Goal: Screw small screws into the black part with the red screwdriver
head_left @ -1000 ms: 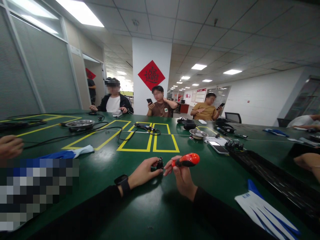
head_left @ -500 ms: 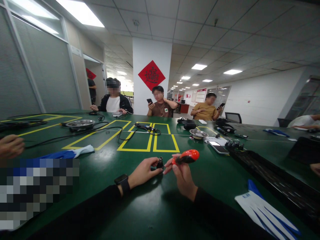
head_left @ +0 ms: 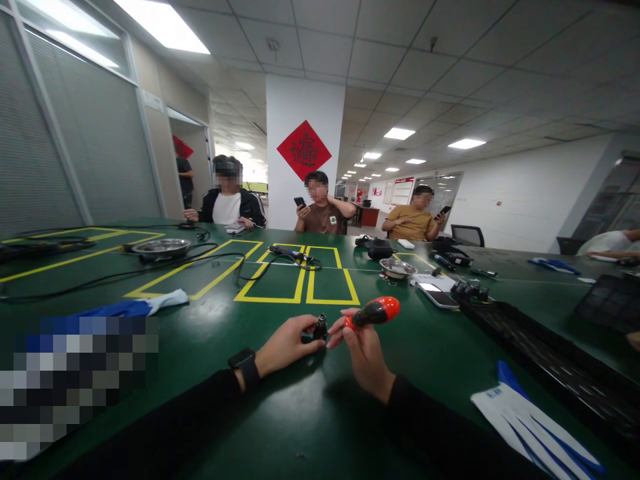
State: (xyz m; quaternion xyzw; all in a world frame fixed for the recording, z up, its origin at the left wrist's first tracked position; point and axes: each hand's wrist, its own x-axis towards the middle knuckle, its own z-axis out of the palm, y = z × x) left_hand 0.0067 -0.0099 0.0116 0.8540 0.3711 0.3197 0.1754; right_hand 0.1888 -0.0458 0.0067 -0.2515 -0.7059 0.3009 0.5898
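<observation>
Near the middle of the green table, my left hand pinches a small black part with a narrow metallic top, which stands upright at the tabletop. Just to its right, my right hand grips a screwdriver with a red and black handle. The handle points up and to the right, and the screwdriver's tip end is hidden by my fingers. A small gap separates the fingertips of both hands. A dark watch is on my left wrist.
A white and blue glove lies at right, beside a long black tray. A phone and metal bowl sit farther back. Another glove and cables are at left. Several people sit around the table.
The other person's hand at the left edge has gone out of view. My hands and what they hold have hardly moved.
</observation>
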